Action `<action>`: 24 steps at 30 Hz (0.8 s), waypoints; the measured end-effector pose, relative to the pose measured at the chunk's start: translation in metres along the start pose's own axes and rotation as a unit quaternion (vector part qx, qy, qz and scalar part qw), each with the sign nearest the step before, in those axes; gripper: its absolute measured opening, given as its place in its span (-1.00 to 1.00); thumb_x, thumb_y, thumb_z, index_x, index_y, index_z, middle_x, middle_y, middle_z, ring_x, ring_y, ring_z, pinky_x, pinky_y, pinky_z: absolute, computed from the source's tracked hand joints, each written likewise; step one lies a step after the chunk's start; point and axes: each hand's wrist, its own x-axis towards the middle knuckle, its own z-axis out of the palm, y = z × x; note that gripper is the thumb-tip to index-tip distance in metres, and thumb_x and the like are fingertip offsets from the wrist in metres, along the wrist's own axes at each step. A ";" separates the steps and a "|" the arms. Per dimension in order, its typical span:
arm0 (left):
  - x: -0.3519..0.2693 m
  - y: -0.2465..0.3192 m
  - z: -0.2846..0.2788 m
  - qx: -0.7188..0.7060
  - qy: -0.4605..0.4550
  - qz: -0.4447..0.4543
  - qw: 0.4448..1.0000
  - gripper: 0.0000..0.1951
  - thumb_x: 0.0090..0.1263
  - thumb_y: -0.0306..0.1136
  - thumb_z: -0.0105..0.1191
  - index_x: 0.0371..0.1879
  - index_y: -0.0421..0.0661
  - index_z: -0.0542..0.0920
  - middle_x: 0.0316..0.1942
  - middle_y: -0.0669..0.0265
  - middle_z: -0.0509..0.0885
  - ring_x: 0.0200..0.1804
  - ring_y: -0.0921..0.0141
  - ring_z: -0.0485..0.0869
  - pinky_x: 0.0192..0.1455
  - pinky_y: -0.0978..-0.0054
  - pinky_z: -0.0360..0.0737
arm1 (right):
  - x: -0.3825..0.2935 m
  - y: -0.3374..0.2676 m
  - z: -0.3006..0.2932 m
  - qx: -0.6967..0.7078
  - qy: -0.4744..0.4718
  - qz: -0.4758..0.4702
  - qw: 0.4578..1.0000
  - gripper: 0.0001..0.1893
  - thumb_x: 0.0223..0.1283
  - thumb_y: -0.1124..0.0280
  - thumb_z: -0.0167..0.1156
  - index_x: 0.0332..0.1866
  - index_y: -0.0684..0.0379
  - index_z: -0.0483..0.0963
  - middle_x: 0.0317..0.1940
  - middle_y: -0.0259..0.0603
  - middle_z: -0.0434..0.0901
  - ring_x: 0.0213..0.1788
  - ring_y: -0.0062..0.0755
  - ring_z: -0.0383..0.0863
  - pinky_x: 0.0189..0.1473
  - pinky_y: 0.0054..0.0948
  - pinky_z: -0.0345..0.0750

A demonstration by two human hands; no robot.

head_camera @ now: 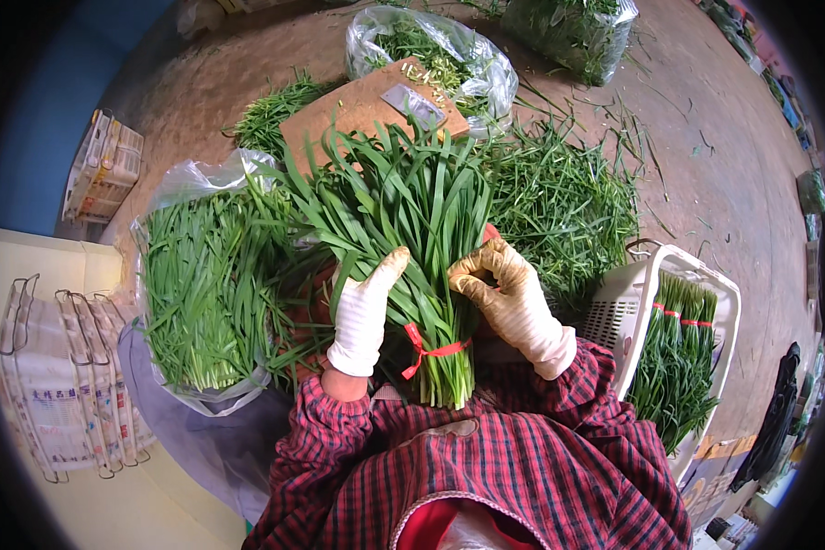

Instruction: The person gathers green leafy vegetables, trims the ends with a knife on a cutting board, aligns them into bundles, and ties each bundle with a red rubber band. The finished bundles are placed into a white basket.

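A bundle of long flat green leaves, probably garlic chives [412,227], lies in front of me with its stem ends towards my body. A red tie [440,349] with a knot on its left goes around the lower stems. My left hand [368,302], in a whitish glove, cups the bundle's left side, its thumb lying over the leaves. On the right side my right hand [512,295], in a stained glove, has thumb and forefinger bent together at the leaves; whether they pinch a leaf is unclear.
An open plastic bag of leaves [206,289] stands left. Beyond the bundle are a wooden board [323,124] with a metal blade [412,103] and a bag of trimmings [481,62]. Loose greens [564,206] lie right, near a white basket [729,302] holding tied bundles [674,364]. Stacked crates [69,399] stand left.
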 end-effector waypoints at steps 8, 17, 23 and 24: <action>0.002 -0.005 0.000 0.008 -0.015 -0.002 1.000 -0.76 0.24 -0.49 0.07 -0.15 -0.36 0.56 -0.20 0.17 0.65 -0.14 0.40 0.65 0.02 0.52 0.56 | 0.013 -0.014 -0.027 0.024 0.152 -0.043 0.987 -0.85 0.02 0.57 0.24 -0.25 0.26 0.57 -0.36 -0.34 0.56 -0.31 -0.60 0.48 -0.18 -0.64 0.45; 0.003 -0.003 0.007 0.026 -0.004 0.011 1.000 -0.80 0.22 -0.50 0.11 -0.20 -0.30 0.57 -0.26 0.23 0.65 -0.21 0.44 0.64 -0.08 0.56 0.58 | -0.019 -0.044 -0.015 -0.457 -0.081 -0.169 0.869 -0.68 -0.09 0.13 0.27 -0.14 -0.14 0.56 -0.38 -0.39 0.47 -0.25 -0.33 0.46 -0.18 -0.31 0.38; 0.004 -0.002 0.011 0.034 0.001 0.034 0.999 -0.84 0.19 -0.52 0.16 -0.27 -0.28 0.57 -0.34 0.28 0.66 -0.32 0.49 0.64 -0.22 0.64 0.59 | -0.014 -0.048 -0.017 -0.454 -0.109 -0.185 0.865 -0.76 -0.12 0.17 0.28 -0.25 -0.13 0.57 -0.39 -0.39 0.43 -0.21 -0.34 0.45 -0.12 -0.28 0.38; 0.004 -0.001 0.010 0.059 -0.002 0.049 0.997 -0.83 0.19 -0.52 0.16 -0.26 -0.28 0.57 -0.34 0.28 0.66 -0.32 0.49 0.64 -0.22 0.64 0.60 | -0.014 -0.047 -0.017 -0.459 -0.111 -0.181 0.862 -0.77 -0.12 0.18 0.28 -0.27 -0.13 0.57 -0.40 -0.39 0.43 -0.22 -0.33 0.45 -0.13 -0.28 0.38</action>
